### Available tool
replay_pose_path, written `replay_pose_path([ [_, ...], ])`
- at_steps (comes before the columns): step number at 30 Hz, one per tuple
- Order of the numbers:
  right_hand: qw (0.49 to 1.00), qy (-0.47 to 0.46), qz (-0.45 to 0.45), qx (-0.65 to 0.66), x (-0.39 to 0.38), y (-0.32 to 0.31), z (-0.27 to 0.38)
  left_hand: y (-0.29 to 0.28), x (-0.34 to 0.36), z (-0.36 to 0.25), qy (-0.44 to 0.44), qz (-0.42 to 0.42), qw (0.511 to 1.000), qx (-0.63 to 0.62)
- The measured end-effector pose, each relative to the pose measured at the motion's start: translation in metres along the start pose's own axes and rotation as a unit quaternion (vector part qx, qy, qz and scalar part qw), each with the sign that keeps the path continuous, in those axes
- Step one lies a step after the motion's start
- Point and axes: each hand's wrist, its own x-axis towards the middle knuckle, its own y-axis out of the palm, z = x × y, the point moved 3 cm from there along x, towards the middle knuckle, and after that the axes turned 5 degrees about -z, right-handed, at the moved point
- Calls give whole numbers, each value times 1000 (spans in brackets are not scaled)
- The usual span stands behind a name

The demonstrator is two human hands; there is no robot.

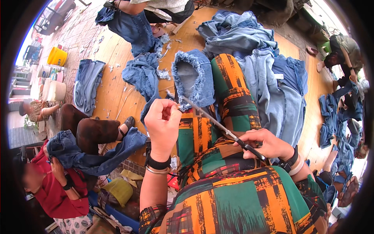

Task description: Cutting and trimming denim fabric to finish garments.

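Note:
My left hand (163, 119) is closed in a pinch beside the frayed edge of a denim leg (204, 72). Whatever its fingertips hold is too small to make out. The denim leg lies over my left knee, its round, fringed opening toward me. In my right hand (267, 144) is a long, thin metal-bladed tool (222, 126) with a black handle. Its blade slants up and left, and its tip reaches the fringed hem close to my left fingers. Crumpled blue jeans (143, 76) lie just left of the denim leg.
Jeans are heaped (239, 33) at the far side and spread (272, 89) to my right. Folded jeans (89, 86) lie left on the wooden board (120, 87), among lint scraps. A person in red (70, 183) holds jeans at left; others work at the far side and right.

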Motion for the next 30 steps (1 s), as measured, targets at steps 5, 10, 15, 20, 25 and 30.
replay_pose_path([
  [5, 998, 55, -7, 42, 0, 2, 0, -8, -2, 8, -7, -33, 999, -18],
  [10, 998, 51, 4, 33, -2, 1, -3, -8, -8, 2, 60, 4, 997, 39],
  [15, 995, 75, 24, 62, -5, -2, 1, 8, -8, -13, 114, 33, 988, 100],
  [20, 989, 103, 45, 97, -11, -7, 4, 13, -4, -7, 146, 38, 983, 103],
  [25, 982, 119, 65, 130, -13, -10, 7, 14, -4, -4, 98, 30, 992, 78],
  [30, 976, 135, 84, 148, -12, -12, 8, 14, -5, 6, 20, 27, 999, 10],
])
